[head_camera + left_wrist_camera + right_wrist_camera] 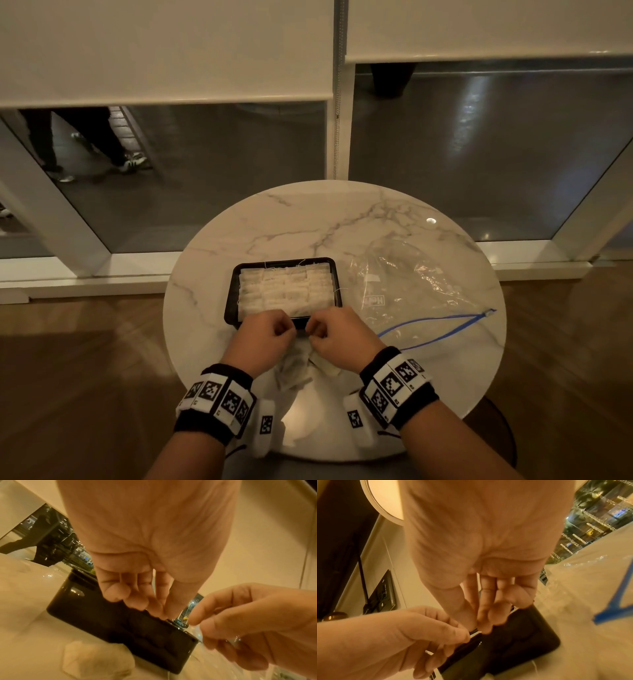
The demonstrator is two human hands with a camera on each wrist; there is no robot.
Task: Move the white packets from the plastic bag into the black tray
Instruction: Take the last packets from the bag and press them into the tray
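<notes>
1. White packets (286, 291) fill the black tray (230, 301) in tidy rows; a few more lie loose on the table just below the two hands.
2. Left hand (262, 337) and right hand (337, 337) meet at the tray's near rim, fingers curled, thumb and fingertips (154, 608) pinched together. Whether they pinch a thread or a packet edge I cannot tell; it is too small and blurred.
3. Thin strings straggle over the tray's far and right edges.
4. Right of the tray, touching or nearly so, the clear plastic bag (418, 284) lies flat, its blue zip mouth (442, 322) gaping toward the near side. No packets show inside it.
5. All of it sits on a round marble table (308, 222).
</notes>
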